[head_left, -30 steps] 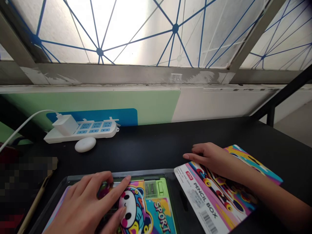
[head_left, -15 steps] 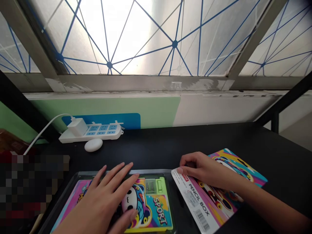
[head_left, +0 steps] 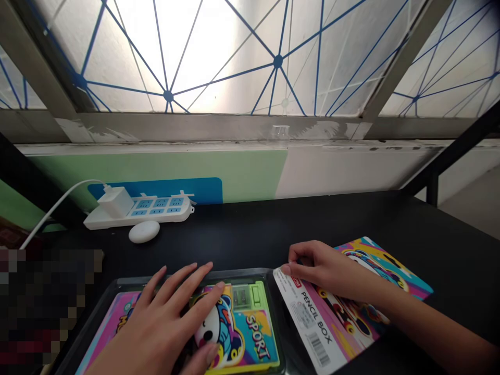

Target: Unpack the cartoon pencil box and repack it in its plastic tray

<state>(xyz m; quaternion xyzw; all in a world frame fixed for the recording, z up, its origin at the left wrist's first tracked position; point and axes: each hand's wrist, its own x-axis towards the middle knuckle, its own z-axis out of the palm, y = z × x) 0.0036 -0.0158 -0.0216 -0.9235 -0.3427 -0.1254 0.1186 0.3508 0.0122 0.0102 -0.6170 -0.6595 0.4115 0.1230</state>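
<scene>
Head view: at lower centre of the frame, the left hand [head_left: 164,323] was laid with fingers spread open on a printed pencil box [head_left: 250,333] in a dark tray [head_left: 242,272]. At lower right, the right hand [head_left: 328,271] was held with fingers curled at the edge of a cardboard sleeve [head_left: 312,328]; whether it was gripped could not be told.

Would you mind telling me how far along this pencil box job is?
Done: the printed card lies beside the tray. In hand: the left hand rests on the SPORT pencil box, the right hand on the card. Remaining: the box sits in the tray.
</scene>
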